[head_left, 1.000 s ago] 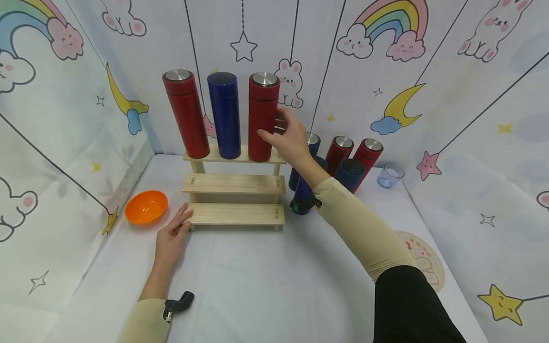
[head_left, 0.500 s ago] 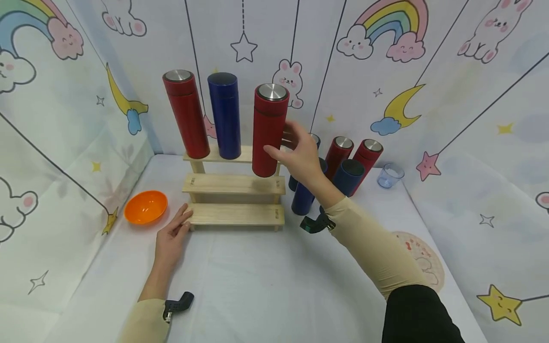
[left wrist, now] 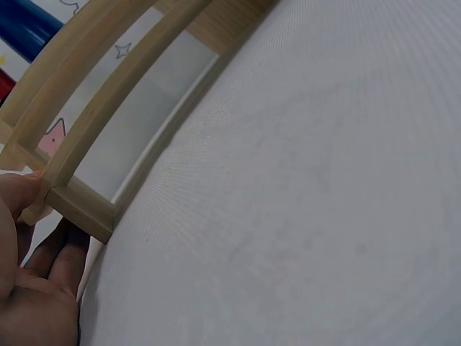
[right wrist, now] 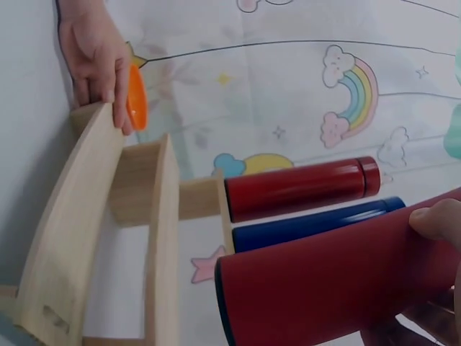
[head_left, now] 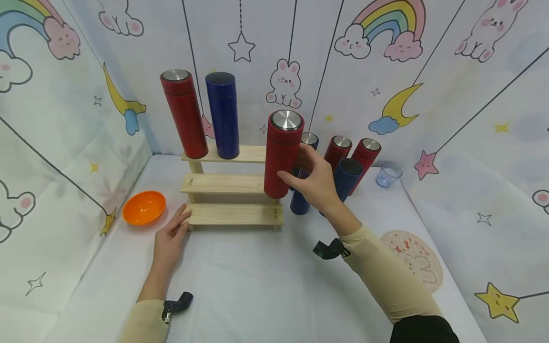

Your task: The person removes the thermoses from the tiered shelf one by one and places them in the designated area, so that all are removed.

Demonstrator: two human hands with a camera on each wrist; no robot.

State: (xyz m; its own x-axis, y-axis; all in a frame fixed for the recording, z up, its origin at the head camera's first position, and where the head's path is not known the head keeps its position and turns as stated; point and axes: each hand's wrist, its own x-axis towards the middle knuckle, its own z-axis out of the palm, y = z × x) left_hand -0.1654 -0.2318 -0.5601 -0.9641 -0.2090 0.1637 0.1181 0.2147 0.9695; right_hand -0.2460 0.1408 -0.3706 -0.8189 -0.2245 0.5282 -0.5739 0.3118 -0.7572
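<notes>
My right hand (head_left: 315, 183) grips a red thermos (head_left: 280, 157) with a silver-topped lid. It is held upright in front of the right part of a three-step wooden rack (head_left: 233, 214), its base overlapping the lower steps in the head view. The right wrist view shows this thermos (right wrist: 324, 288) large, thumb on its side. My left hand (head_left: 169, 238) holds the left end of the rack's bottom step; in the left wrist view its fingers (left wrist: 68, 263) are at the end piece. Another red thermos (head_left: 185, 116) and a blue thermos (head_left: 223, 116) stand on the top step.
Right of the rack stand several more thermoses, among them a blue one (head_left: 346, 178) and a red one (head_left: 366, 155). A small clear cup (head_left: 389, 175) is beyond them. An orange bowl (head_left: 144, 208) sits left of the rack. A round printed mat (head_left: 413, 259) lies at right.
My right hand has lifted the red thermos off the top step's right end and brought it toward me, down and slightly right. The left hand has stayed at the rack.
</notes>
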